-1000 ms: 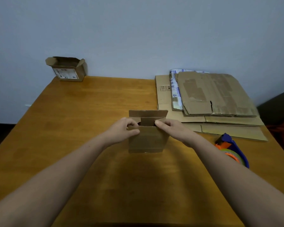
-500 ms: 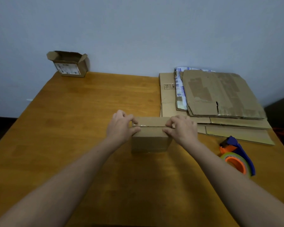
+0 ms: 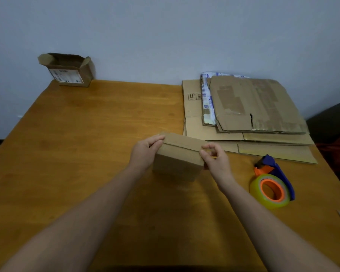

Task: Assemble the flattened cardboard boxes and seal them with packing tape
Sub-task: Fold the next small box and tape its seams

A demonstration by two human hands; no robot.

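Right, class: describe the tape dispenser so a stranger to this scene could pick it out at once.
On the wooden table, find the stack of flattened cardboard at the far right. Nearer than it, right of the right hand, lies the tape dispenser. Only it pairs a blue handle with an orange core and yellowish tape.

I'm viewing thru one head cam only: it's looking fwd & down, near over the table (image 3: 82, 146), wall (image 3: 165, 32) filling the top.

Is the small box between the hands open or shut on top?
Shut: on the small box the flaps lie folded flat across the top; the left hand and right hand grip its sides. Tape: cannot tell.
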